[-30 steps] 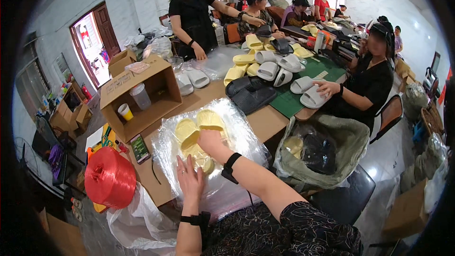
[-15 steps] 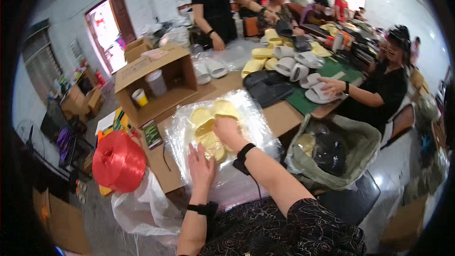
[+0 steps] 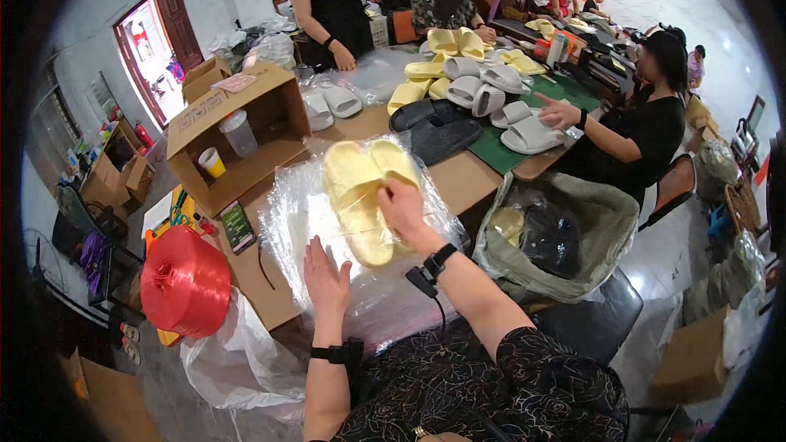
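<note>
A pair of pale yellow slippers (image 3: 357, 188) is over a stack of clear plastic bags (image 3: 288, 221) on the table in front of me. My right hand (image 3: 403, 213) is closed on the right slipper, its fingers bent in around the slipper's inner edge. The slippers' far ends look slightly smeared by motion. Flat on the near left part of the bags rests my left hand (image 3: 329, 280), fingers stretched and thumb apart, holding nothing. It lies just left of the slippers' near end.
An open cardboard box (image 3: 237, 135) with cups stands at the left, by a phone-like dark card (image 3: 237, 227) and a red twine roll (image 3: 187, 281). Black slippers (image 3: 435, 129) and grey and yellow ones are piled beyond. A green sack (image 3: 602, 254) stands right; co-workers sit around.
The yellow slippers have shifted and turned over the bags, showing more of their length. My right hand moved with them. My left hand stays flat; the whole view has shifted a little.
</note>
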The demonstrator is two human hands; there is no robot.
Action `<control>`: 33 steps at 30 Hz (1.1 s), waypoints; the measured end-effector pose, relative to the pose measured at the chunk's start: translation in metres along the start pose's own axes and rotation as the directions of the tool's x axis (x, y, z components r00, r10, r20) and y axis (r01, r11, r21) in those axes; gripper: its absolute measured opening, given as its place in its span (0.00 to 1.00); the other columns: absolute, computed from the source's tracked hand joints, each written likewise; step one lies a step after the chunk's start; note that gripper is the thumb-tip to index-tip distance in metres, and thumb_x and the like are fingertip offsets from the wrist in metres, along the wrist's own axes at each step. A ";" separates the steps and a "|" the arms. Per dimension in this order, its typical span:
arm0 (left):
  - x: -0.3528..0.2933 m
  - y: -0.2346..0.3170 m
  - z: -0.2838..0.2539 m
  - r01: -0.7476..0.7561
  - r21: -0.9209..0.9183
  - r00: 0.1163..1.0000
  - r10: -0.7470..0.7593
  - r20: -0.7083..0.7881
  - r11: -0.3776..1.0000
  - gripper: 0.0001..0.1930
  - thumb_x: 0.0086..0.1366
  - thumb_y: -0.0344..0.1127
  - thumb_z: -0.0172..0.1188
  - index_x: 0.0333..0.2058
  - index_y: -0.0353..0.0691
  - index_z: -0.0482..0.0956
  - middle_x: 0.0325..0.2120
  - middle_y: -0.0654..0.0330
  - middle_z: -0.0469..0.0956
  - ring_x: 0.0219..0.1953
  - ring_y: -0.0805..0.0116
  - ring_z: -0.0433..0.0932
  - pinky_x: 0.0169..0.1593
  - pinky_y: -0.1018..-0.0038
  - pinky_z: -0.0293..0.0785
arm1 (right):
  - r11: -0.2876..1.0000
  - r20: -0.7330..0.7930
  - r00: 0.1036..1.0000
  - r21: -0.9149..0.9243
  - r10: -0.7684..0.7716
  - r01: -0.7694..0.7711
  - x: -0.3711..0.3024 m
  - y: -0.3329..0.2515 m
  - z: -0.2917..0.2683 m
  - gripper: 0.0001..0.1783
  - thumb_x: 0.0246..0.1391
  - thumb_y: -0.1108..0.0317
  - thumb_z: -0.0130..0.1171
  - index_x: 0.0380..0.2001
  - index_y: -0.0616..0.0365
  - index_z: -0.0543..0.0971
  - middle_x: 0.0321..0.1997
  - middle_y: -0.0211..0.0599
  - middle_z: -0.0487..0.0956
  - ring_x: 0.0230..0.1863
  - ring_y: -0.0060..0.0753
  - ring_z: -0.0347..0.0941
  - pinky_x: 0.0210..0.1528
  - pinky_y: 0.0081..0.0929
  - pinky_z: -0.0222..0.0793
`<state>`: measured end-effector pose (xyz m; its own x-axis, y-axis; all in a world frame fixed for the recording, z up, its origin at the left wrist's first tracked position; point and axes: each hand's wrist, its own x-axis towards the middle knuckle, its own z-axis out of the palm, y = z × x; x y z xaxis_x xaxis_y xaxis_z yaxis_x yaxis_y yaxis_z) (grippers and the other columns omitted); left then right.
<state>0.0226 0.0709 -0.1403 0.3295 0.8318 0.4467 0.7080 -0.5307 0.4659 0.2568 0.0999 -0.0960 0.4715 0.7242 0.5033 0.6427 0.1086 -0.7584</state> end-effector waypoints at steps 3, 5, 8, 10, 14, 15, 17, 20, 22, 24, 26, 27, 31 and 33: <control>0.000 0.008 -0.001 -0.003 0.033 1.000 0.002 0.006 0.999 0.39 0.68 0.49 0.56 0.68 0.29 0.54 0.67 0.37 0.58 0.71 0.40 0.53 0.72 0.53 0.48 | 0.979 -0.276 0.956 0.198 0.096 -0.041 -0.007 0.030 -0.038 0.10 0.60 0.66 0.56 0.28 0.62 0.76 0.21 0.43 0.75 0.23 0.39 0.70 0.27 0.37 0.64; -0.003 0.002 0.000 -0.001 0.090 1.000 0.002 -0.014 0.996 0.38 0.68 0.49 0.56 0.68 0.30 0.55 0.67 0.36 0.58 0.71 0.41 0.53 0.72 0.53 0.47 | 0.864 -0.289 0.919 0.494 0.270 -0.099 -0.019 0.059 -0.073 0.10 0.63 0.69 0.54 0.28 0.62 0.74 0.23 0.31 0.72 0.25 0.26 0.63 0.27 0.30 0.60; 0.000 0.009 -0.002 0.011 0.114 1.000 -0.012 0.012 0.993 0.38 0.68 0.49 0.55 0.68 0.30 0.56 0.67 0.36 0.58 0.71 0.40 0.53 0.72 0.53 0.46 | 0.846 -0.484 0.831 0.532 0.274 0.030 -0.043 0.118 -0.139 0.10 0.67 0.69 0.50 0.32 0.63 0.75 0.34 0.26 0.75 0.32 0.25 0.66 0.33 0.29 0.63; 0.001 0.005 0.005 -0.037 0.129 0.999 0.038 -0.011 0.991 0.37 0.69 0.51 0.54 0.67 0.31 0.57 0.67 0.35 0.58 0.71 0.40 0.53 0.72 0.52 0.47 | 0.919 -0.746 0.587 0.394 0.314 0.008 -0.051 0.186 -0.173 0.11 0.68 0.69 0.47 0.39 0.65 0.77 0.39 0.34 0.77 0.38 0.30 0.71 0.40 0.31 0.67; -0.007 -0.007 0.003 -0.021 0.161 0.999 0.027 -0.040 0.987 0.38 0.69 0.54 0.53 0.67 0.33 0.58 0.66 0.35 0.59 0.70 0.39 0.55 0.72 0.52 0.47 | 0.647 -0.647 0.133 0.681 0.751 -0.341 -0.072 0.196 -0.208 0.20 0.66 0.63 0.50 0.53 0.69 0.74 0.51 0.56 0.78 0.48 0.49 0.75 0.48 0.38 0.72; -0.004 0.000 0.004 -0.041 0.143 0.998 0.048 -0.040 0.989 0.38 0.69 0.55 0.52 0.67 0.33 0.58 0.66 0.35 0.59 0.70 0.38 0.55 0.72 0.52 0.48 | 0.654 -0.702 0.030 0.647 0.712 -0.393 -0.082 0.222 -0.217 0.28 0.61 0.55 0.56 0.52 0.72 0.74 0.52 0.60 0.78 0.50 0.58 0.76 0.48 0.43 0.74; 0.003 0.010 0.008 -0.068 0.110 0.997 0.072 -0.034 0.992 0.38 0.69 0.55 0.52 0.67 0.32 0.58 0.66 0.35 0.59 0.70 0.38 0.55 0.72 0.52 0.48 | 0.500 -0.697 -0.003 0.517 0.717 -0.695 -0.103 0.280 -0.237 0.33 0.58 0.51 0.58 0.53 0.73 0.73 0.54 0.60 0.76 0.53 0.60 0.74 0.52 0.46 0.73; -0.005 -0.009 0.010 -0.052 0.156 0.997 0.060 -0.043 0.986 0.38 0.69 0.56 0.53 0.67 0.32 0.59 0.66 0.35 0.59 0.70 0.37 0.56 0.72 0.52 0.48 | 0.205 -0.596 0.020 0.244 0.803 -0.948 -0.108 0.268 -0.200 0.45 0.49 0.41 0.64 0.56 0.72 0.70 0.62 0.64 0.69 0.64 0.63 0.65 0.65 0.54 0.61; -0.004 -0.010 0.011 -0.069 0.175 0.996 0.078 -0.047 0.982 0.38 0.69 0.56 0.53 0.67 0.32 0.59 0.66 0.34 0.59 0.69 0.37 0.56 0.71 0.52 0.49 | 0.378 -0.538 0.257 0.127 0.803 -0.917 -0.100 0.243 -0.192 0.44 0.50 0.47 0.65 0.59 0.70 0.67 0.64 0.66 0.66 0.67 0.63 0.59 0.68 0.54 0.54; -0.001 -0.004 0.012 -0.060 0.137 0.996 0.068 -0.053 0.989 0.36 0.68 0.49 0.56 0.66 0.32 0.61 0.66 0.36 0.60 0.69 0.37 0.56 0.71 0.52 0.49 | 0.794 -0.759 0.617 -0.236 0.209 -0.560 -0.088 0.224 -0.160 0.30 0.51 0.62 0.61 0.55 0.68 0.70 0.58 0.62 0.70 0.61 0.59 0.64 0.63 0.48 0.61; -0.002 -0.003 0.008 -0.046 0.149 0.997 0.054 -0.049 0.988 0.36 0.68 0.50 0.57 0.66 0.31 0.61 0.66 0.36 0.60 0.69 0.37 0.56 0.71 0.52 0.49 | 0.954 -0.620 0.782 -0.193 0.063 -0.230 -0.046 0.179 -0.144 0.26 0.51 0.70 0.58 0.54 0.66 0.72 0.57 0.56 0.72 0.58 0.55 0.67 0.60 0.44 0.63; -0.001 -0.001 0.005 -0.043 0.151 0.998 0.051 -0.046 0.988 0.36 0.67 0.50 0.57 0.66 0.31 0.61 0.66 0.35 0.60 0.69 0.37 0.57 0.71 0.51 0.49 | 0.993 -0.520 0.853 -0.069 0.046 -0.096 -0.023 0.165 -0.136 0.25 0.51 0.73 0.57 0.54 0.65 0.72 0.57 0.53 0.72 0.56 0.54 0.68 0.59 0.43 0.64; -0.001 -0.001 0.005 -0.042 0.149 0.996 0.054 -0.074 0.988 0.38 0.67 0.55 0.56 0.65 0.31 0.61 0.65 0.33 0.60 0.69 0.36 0.56 0.71 0.51 0.50 | 0.999 -0.096 0.995 -0.014 0.027 -0.029 0.061 0.146 -0.097 0.29 0.53 0.71 0.60 0.59 0.62 0.69 0.60 0.51 0.70 0.55 0.56 0.70 0.58 0.40 0.67; 0.000 -0.001 0.007 -0.024 0.150 0.999 0.030 -0.043 0.988 0.39 0.66 0.55 0.58 0.65 0.30 0.62 0.65 0.33 0.60 0.69 0.37 0.56 0.71 0.51 0.49 | 0.996 -0.077 0.997 -0.080 0.031 -0.037 0.093 0.148 -0.077 0.32 0.53 0.69 0.61 0.61 0.62 0.67 0.62 0.52 0.69 0.57 0.56 0.69 0.59 0.41 0.67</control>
<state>0.0268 0.0723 -0.1463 0.3234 0.8074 0.4934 0.7856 -0.5198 0.3356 0.4415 0.1308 -0.1296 0.5364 0.6723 0.5102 0.6710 0.0270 -0.7410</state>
